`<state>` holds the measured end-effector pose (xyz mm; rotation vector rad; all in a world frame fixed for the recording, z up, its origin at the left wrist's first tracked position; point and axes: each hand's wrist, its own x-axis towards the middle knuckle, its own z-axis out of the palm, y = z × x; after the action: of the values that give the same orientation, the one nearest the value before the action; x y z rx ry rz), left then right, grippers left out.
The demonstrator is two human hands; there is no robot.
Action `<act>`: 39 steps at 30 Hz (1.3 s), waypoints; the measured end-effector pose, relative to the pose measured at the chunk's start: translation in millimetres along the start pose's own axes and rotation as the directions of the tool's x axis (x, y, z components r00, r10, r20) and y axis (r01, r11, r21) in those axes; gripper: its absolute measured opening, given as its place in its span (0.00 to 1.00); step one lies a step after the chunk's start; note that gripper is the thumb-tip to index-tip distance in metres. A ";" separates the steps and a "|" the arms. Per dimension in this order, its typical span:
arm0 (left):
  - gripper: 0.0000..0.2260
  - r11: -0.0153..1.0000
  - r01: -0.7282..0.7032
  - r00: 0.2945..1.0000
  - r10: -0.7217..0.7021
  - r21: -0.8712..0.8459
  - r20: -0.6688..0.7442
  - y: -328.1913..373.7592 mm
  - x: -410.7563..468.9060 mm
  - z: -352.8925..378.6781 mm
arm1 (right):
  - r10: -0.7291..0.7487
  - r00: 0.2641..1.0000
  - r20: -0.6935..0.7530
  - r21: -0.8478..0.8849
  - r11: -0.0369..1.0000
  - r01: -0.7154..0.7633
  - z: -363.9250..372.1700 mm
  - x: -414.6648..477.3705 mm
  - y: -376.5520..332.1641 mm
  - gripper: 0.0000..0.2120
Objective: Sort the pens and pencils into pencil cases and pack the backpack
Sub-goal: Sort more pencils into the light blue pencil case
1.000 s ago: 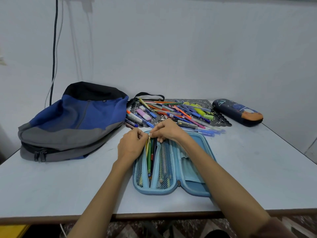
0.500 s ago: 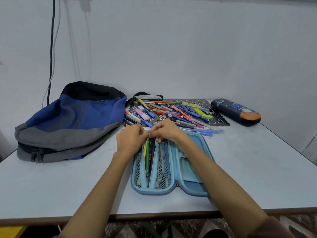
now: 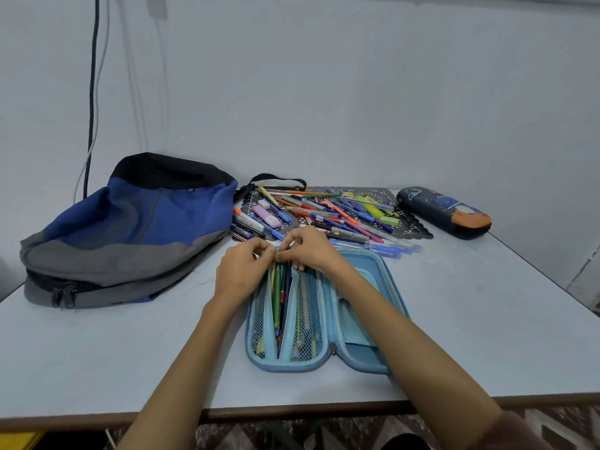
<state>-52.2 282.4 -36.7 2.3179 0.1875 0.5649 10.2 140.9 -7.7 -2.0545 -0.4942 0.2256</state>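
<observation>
Pens and pencils, a handful of them, sat upright-ish in the gap between two mesh pockets of the light-blue pencil case. The case lay wide open near the front edge of the table, about the middle. More pencils showed through the mesh itself.

Both hands were at the far end of that case. The left hand and right hand had their fingers curled in, fingertips meeting and pinching the case right where the mesh pockets end. Whether a pencil tip was also caught in there was too small to make out.

Just past the hands was the loose pile of pens, markers and highlighters, spread over a black lacy mat. A few blue ones spilled off it onto the table on the right.

Further right, at the far side, was a dark pencil case with an orange end, zipped closed. Off to the left lay the backpack, blue, grey and black, flat on its side. Its strap reached toward the pile. Behind it, cables ran down the wall.
</observation>
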 end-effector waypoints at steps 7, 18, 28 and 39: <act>0.10 0.978 -0.019 0.994 0.041 -0.209 0.103 -8.1 -6.7 -4.8 | 0.082 0.992 0.100 0.215 0.971 -0.102 -13.1 -3.5 -4.5 0.12; 0.02 0.976 -0.070 0.997 0.075 -0.207 0.018 -7.1 -11.1 -0.1 | 0.084 0.985 0.153 0.131 0.986 -0.105 -16.0 -3.3 -6.2 0.22; 0.15 0.936 -0.059 0.990 0.100 -0.346 0.101 -19.5 -10.3 -0.6 | 0.046 0.955 0.294 -0.034 0.999 -0.038 -25.2 -5.9 -14.1 0.26; 0.23 0.971 -0.221 0.960 0.233 -0.092 0.155 -17.8 -12.9 -3.4 | -0.165 0.863 0.478 -0.224 0.927 0.301 -41.8 -19.9 -14.2 0.14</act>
<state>-64.8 293.6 -51.2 2.3152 -0.1781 0.4801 3.5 105.7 25.0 -2.2006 -1.1211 0.5156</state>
